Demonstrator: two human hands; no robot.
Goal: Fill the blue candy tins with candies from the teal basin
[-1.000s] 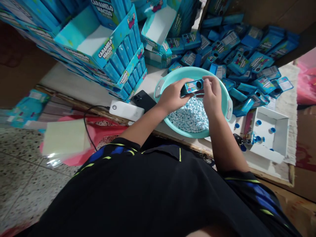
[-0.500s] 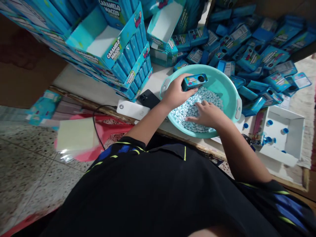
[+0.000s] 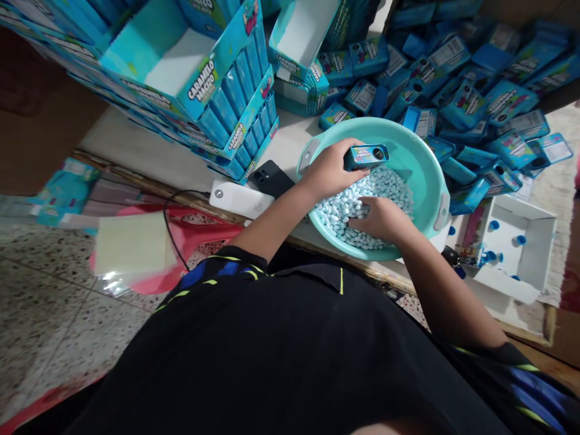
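Note:
My left hand [image 3: 331, 170] is closed around a small blue candy box [image 3: 366, 156], tilted on its side, its round dark opening facing right. It hangs over the far part of a turquoise basin [image 3: 429, 172]. Small pale blue and white candies [image 3: 333, 219] cover the basin's bottom. Among them is my right hand [image 3: 385, 219], fingers curled around some candies, the fingertips partly buried. The two hands are a short way apart, the left one farther from my body.
Stacked display trays [image 3: 235, 103] of blue boxes rise at the left. A heap of loose candy boxes [image 3: 466, 106] lies at the back right. A phone [image 3: 272, 178] and a white power bank [image 3: 240, 198] lie left of the basin. Blue caps sit in a white carton [image 3: 528, 254].
My right hand's spread fingers have curled in and sunk into the candies. My left hand still holds the box, which appears slightly farther right as the view has shifted.

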